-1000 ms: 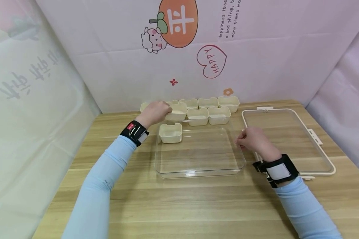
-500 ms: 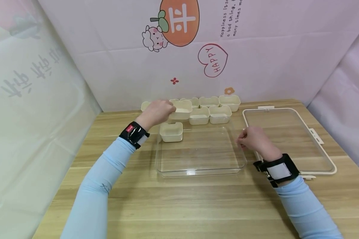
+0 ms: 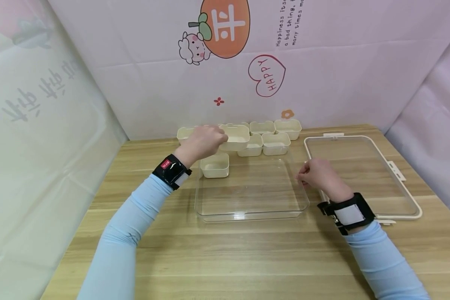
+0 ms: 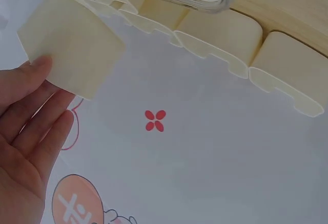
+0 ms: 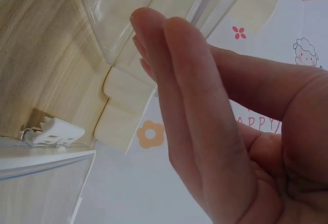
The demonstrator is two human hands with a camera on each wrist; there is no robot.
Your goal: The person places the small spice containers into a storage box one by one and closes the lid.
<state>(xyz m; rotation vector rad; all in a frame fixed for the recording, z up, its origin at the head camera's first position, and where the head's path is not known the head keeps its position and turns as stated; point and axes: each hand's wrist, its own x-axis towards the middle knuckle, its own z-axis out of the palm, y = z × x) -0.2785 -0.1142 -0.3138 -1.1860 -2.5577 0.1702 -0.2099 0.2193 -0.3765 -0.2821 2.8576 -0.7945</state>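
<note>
In the head view my left hand (image 3: 202, 143) holds a small cream plastic box (image 3: 237, 141) by its left side, raised above the back edge of a clear storage box (image 3: 217, 218). The left wrist view shows the thumb on one face of the cream box (image 4: 72, 47) and the fingers behind it. Another cream box (image 3: 215, 168) with a notched rim sits inside the clear box at its back left corner. My right hand (image 3: 320, 177) pinches the clear box's right wall, with the thumb tip hidden behind the fingers in the right wrist view.
Several more cream boxes (image 3: 276, 143) stand in two rows behind the clear box, against the printed cloth (image 3: 322, 83). A clear lid (image 3: 363, 177) with a white frame and clips lies on the wooden table (image 3: 225, 266) at the right.
My left hand has lifted the cream box from its row and carried it to the right. The right hand stays at the clear box's side.
</note>
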